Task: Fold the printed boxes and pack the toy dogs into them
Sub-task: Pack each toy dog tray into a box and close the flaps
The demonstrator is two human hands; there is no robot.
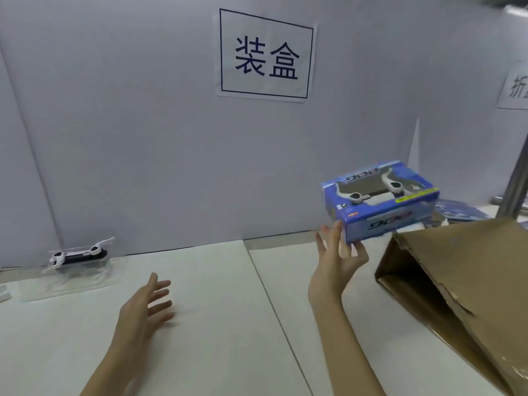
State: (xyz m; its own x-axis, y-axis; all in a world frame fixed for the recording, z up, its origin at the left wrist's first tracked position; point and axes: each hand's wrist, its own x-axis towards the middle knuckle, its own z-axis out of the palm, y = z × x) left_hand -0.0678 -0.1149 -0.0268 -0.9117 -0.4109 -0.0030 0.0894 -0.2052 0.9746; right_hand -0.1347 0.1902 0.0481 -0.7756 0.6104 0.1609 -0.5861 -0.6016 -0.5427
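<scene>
The right hand [340, 260] holds the blue printed box [381, 200] from beneath, raised beside the brown carton [468, 284]. The left hand [143, 307] hovers relaxed over the table [217, 324]. A toy dog [78, 254] in its clear tray [65, 278] sits far left.

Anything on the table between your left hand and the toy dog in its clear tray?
Nothing: the head view shows only bare white table between the left hand and the toy dog in its clear tray.
</scene>
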